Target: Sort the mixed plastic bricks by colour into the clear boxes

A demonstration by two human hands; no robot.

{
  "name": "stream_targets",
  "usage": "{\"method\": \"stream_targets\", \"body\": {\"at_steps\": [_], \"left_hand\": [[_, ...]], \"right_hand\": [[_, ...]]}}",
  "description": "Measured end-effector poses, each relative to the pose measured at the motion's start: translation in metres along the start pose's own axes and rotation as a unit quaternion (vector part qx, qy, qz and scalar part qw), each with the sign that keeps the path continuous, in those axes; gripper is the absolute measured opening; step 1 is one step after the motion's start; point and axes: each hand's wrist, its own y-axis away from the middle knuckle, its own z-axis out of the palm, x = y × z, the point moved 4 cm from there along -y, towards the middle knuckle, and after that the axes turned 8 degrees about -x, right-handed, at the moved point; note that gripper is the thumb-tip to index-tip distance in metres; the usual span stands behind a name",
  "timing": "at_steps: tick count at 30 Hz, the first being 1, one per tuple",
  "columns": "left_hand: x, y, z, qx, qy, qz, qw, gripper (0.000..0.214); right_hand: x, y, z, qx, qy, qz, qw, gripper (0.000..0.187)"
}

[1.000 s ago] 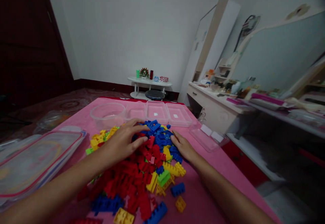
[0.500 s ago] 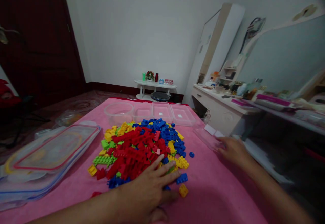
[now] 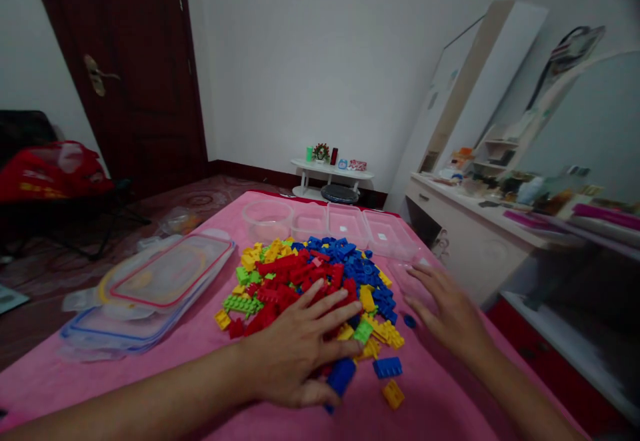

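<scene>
A heap of red, blue, yellow and green toy bricks (image 3: 310, 281) lies on a pink cloth (image 3: 430, 401). My left hand (image 3: 300, 351) rests flat on the near side of the heap, fingers spread over red and yellow bricks, thumb beside a blue brick (image 3: 341, 374). My right hand (image 3: 447, 314) hovers open, fingers apart, just right of the heap, close to a small blue piece (image 3: 410, 322). Neither hand holds anything.
A round clear tub (image 3: 267, 219) and three clear rectangular boxes (image 3: 350, 223) line the far edge of the cloth. Stacked clear lids (image 3: 155, 281) lie at left. A dresser (image 3: 465, 228) stands at right, a dark door (image 3: 135, 74) behind.
Both hands left the top of the heap. My left hand now lies on its near edge. My right hand swung out right, then back toward the heap. The view turned left.
</scene>
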Motion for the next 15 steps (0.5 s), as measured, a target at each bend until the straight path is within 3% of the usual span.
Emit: {"method": "stream_targets", "body": {"at_steps": [4,7,11,15], "left_hand": [[-0.030,0.020,-0.008,0.039,-0.022,-0.136,0.990,0.069],[-0.057,0.027,-0.011,0.040,-0.029,-0.223,0.974,0.069],[-0.087,0.034,-0.013,0.029,0.012,-0.260,0.965,0.066],[-0.116,0.045,-0.009,0.044,0.075,-0.278,0.957,0.066]], "right_hand": [[-0.053,0.004,0.026,-0.077,-0.102,-0.046,0.991,0.068],[-0.077,-0.009,0.050,-0.104,-0.124,-0.046,0.986,0.079],[-0.096,-0.043,0.064,-0.089,-0.128,-0.034,0.987,0.078],[-0.120,-0.074,0.060,-0.099,-0.115,-0.024,0.988,0.076]]}}
